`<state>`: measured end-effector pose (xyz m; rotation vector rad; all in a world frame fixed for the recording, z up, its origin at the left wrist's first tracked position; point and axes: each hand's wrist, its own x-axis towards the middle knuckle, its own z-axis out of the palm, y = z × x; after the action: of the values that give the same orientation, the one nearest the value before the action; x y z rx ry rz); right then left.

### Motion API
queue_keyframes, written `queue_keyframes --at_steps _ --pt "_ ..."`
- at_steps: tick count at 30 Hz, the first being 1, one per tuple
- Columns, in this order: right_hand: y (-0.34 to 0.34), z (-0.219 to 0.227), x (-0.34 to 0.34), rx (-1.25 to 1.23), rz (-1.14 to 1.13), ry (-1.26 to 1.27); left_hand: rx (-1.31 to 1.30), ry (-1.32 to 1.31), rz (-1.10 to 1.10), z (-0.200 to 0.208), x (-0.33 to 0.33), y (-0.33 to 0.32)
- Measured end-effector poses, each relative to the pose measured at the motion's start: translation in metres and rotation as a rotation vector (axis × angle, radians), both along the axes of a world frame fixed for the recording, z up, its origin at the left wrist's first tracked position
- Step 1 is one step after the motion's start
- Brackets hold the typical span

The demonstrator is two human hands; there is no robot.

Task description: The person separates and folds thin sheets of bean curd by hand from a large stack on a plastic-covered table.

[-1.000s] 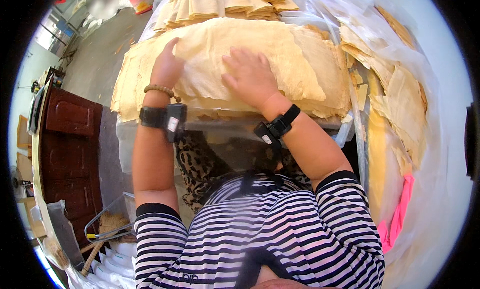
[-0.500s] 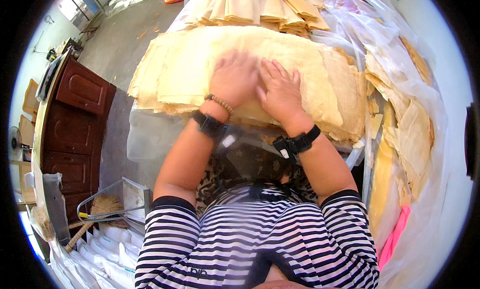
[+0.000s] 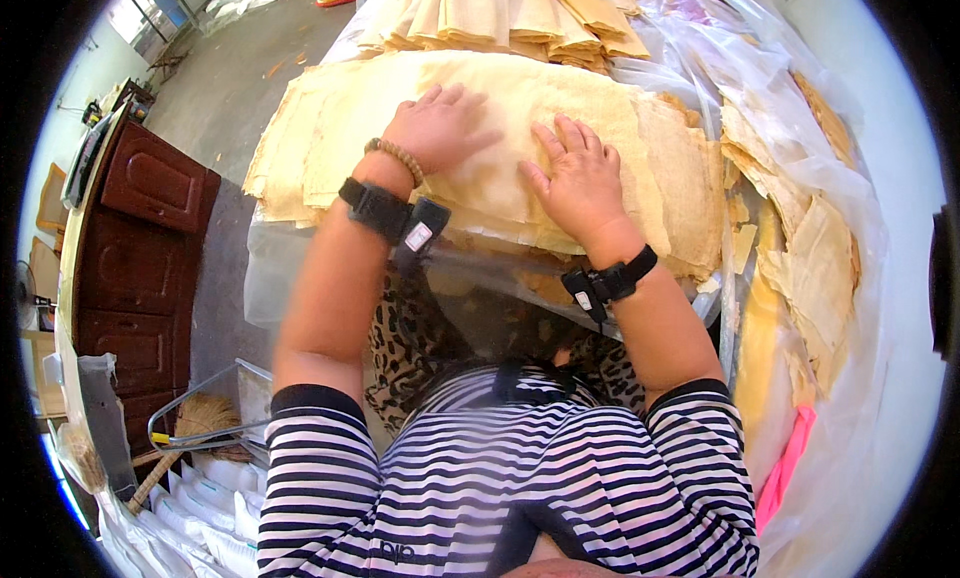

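Observation:
A broad stack of thin, pale-yellow sheets (image 3: pixel 330 128) with ragged edges lies across the table in front of me; they resemble dry flatbread, but I cannot be sure of the kind. My left hand (image 3: pixel 440 128) is over the left-middle of the top sheet, fingers spread and slightly blurred by motion. On the right-middle of the same sheet rests my right hand (image 3: pixel 578 173), its fingers apart and a little bent. Neither hand grips anything. A beaded bracelet and a black strap circle my left wrist, and another black strap is on my right.
Folded yellow sheets (image 3: pixel 480 13) lie behind the stack. Clear plastic film (image 3: pixel 690 48) and broken sheet pieces (image 3: pixel 815 268) run along the right, near a pink strip (image 3: pixel 787 468). At left stand a dark red cabinet (image 3: pixel 135 253), a broom (image 3: pixel 207 415) and white bags (image 3: pixel 215 498).
My left hand has swept leftward over the top sheet, away from my right hand. The right hand has shifted slightly right and nearer me. The gap between them has widened.

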<state>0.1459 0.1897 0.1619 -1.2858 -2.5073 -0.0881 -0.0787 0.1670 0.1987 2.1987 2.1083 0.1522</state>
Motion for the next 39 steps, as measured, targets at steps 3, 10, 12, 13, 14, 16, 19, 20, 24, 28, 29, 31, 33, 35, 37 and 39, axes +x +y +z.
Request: queue_keyframes --at_steps 3,10,12,13,14,16,19,20,24,28,29,31,33,35,37,39 --pt "0.001 -0.006 0.001 0.004 -0.003 0.058 0.101 0.072 -0.013 -0.019 -0.001 -0.006" --pt "0.004 -0.012 0.005 0.071 -0.052 0.029 0.271 0.105 0.040 -0.036 -0.005 -0.012" --pt "0.010 -0.008 0.011 0.017 -0.023 0.015 0.257 0.063 0.039 -0.038 -0.016 -0.016" --pt "0.014 -0.007 0.015 -0.036 0.001 -0.004 0.244 0.017 0.034 -0.038 -0.023 -0.019" --pt "0.020 -0.008 0.021 -0.045 0.001 0.002 0.236 0.023 0.033 -0.037 -0.030 -0.023" --pt "0.033 -0.012 0.031 -0.083 0.087 0.091 0.262 -0.050 0.026 -0.036 -0.047 -0.032" --pt "0.030 -0.014 0.035 -0.012 0.073 0.032 0.498 -0.479 0.078 -0.032 -0.084 -0.063" --pt "0.032 -0.016 0.038 -0.020 0.066 0.039 0.543 -0.556 0.196 -0.023 -0.087 -0.080" --pt "0.042 -0.015 0.055 -0.005 0.083 0.029 0.606 -0.399 0.297 -0.028 -0.074 -0.143" --pt "0.044 -0.014 0.060 0.002 0.109 0.024 0.705 -0.119 0.252 -0.048 -0.051 -0.154" --pt "0.044 -0.014 0.060 0.001 0.110 0.025 0.670 -0.103 0.298 -0.049 -0.049 -0.154" --pt "0.043 -0.014 0.061 0.025 0.118 0.032 0.632 -0.086 0.342 -0.052 -0.048 -0.155" --pt "0.042 -0.015 0.062 0.021 0.119 0.034 0.664 -0.075 0.306 -0.056 -0.049 -0.156" --pt "0.042 -0.016 0.062 0.016 0.120 0.036 0.660 -0.040 0.301 -0.055 -0.044 -0.158" --pt "0.043 -0.017 0.064 0.038 0.124 0.044 0.656 -0.004 0.297 -0.056 -0.039 -0.156" --pt "0.043 -0.015 0.063 0.037 0.126 0.042 0.628 0.145 0.396 -0.060 -0.039 -0.151"
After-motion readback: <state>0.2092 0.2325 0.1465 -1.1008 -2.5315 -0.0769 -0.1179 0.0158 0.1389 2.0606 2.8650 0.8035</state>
